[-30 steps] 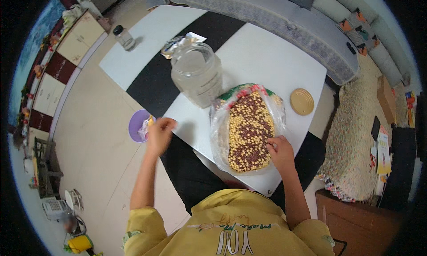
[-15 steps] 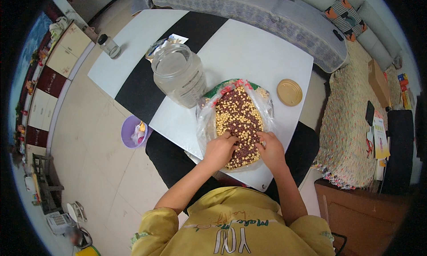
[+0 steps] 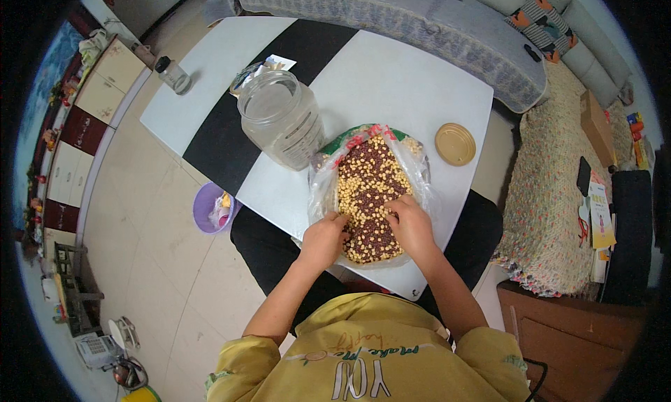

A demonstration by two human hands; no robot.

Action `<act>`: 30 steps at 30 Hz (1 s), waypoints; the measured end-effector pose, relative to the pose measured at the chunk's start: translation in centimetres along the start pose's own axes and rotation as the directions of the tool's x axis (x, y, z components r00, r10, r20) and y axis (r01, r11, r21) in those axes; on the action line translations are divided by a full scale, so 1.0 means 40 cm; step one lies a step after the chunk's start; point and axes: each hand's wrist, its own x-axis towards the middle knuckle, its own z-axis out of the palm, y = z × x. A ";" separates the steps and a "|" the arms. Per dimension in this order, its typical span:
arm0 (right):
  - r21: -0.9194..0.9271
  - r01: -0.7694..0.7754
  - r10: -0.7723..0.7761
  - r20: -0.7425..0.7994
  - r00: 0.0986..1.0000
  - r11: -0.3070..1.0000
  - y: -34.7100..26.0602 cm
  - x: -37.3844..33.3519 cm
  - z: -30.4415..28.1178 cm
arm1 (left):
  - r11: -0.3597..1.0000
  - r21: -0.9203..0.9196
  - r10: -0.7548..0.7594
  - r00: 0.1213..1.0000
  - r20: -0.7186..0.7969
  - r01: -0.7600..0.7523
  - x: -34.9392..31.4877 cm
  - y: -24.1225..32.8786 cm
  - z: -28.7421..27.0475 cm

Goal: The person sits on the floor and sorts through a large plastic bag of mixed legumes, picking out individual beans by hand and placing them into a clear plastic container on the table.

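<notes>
An open plastic bag of loose grains sits on the table, left hand and right hand with fingers curled at the contents, any pinch indiscernible; tugging its slack near rim could spill some.

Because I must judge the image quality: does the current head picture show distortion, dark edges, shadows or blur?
Head view: cabinets along the left side bend with the fisheye lens; the corners go black; a soft shadow falls beside the dark-lidded jar; the left hand and right hand show no strong motion blur.
</notes>
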 end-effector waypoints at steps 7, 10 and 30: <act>0.007 -0.010 0.010 0.018 1.000 1.000 0.004 0.001 -0.003 | 0.999 0.008 0.039 0.999 0.038 -0.039 0.004 -0.005 0.013; 0.031 -0.016 0.016 0.004 1.000 0.999 0.018 -0.004 0.000 | 0.998 -0.035 0.052 0.998 0.039 -0.051 0.004 0.008 0.006; -0.001 -0.007 0.007 0.046 0.999 1.000 0.001 -0.008 0.009 | 0.998 0.006 -0.055 0.998 0.017 0.055 0.003 0.021 0.004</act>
